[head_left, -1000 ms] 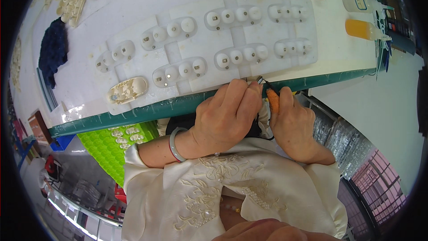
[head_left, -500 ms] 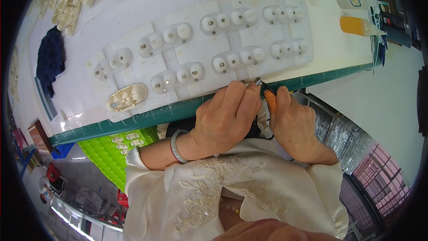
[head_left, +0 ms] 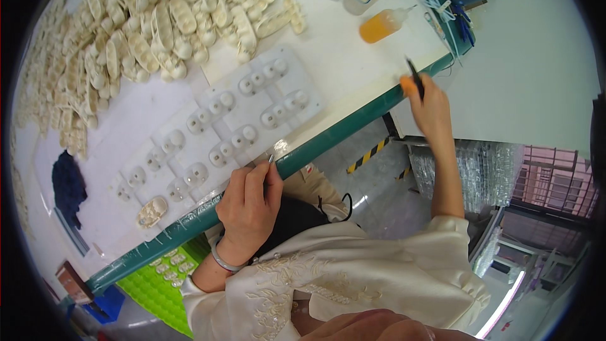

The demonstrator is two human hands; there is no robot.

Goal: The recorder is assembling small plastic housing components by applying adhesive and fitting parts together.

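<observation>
Our left hand (head_left: 249,205) pinches a thin metal pick (head_left: 270,160) at the tabletop (head_left: 353,82) edge; right hand (head_left: 429,104) grips a light, stiff orange-handled tool (head_left: 413,82) by its handle

Left hand (head_left: 247,201) curled near the chest; right hand (head_left: 430,102) stretched outward, closed
</observation>
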